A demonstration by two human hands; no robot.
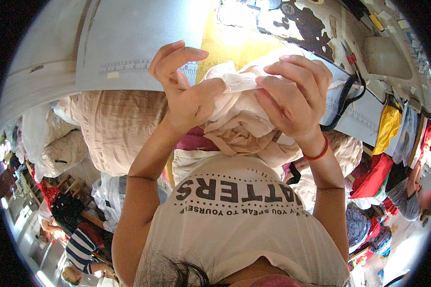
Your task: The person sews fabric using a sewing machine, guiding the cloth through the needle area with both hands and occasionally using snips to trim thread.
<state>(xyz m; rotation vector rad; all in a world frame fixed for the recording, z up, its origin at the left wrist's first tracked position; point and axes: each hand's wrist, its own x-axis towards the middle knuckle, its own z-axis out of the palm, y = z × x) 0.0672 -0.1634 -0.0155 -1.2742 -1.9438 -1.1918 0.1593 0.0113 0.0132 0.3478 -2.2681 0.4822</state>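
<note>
A pale cream cloth [239, 81] stretches between my two hands, just above the table's near edge. My left hand [189, 93] has its thumb against the cloth's left end, with the forefinger raised and bent away; its other fingers are partly hidden. On the other side, my right hand [297, 93] pinches the cloth between thumb and fingertips, a red band round the wrist. More of the same cloth hangs in loose, crumpled folds [242, 129] below my hands, over my lap. A dark red fabric [196, 139] shows beneath it.
The table [134, 43] carries ruler markings and a yellow panel [215, 38]. Beige cloth is heaped [124, 129] at left. Red-handled scissors [352, 58], a black strap [345, 107] and yellow fabric [387, 126] are at right. Other people [84, 246] are at the sides.
</note>
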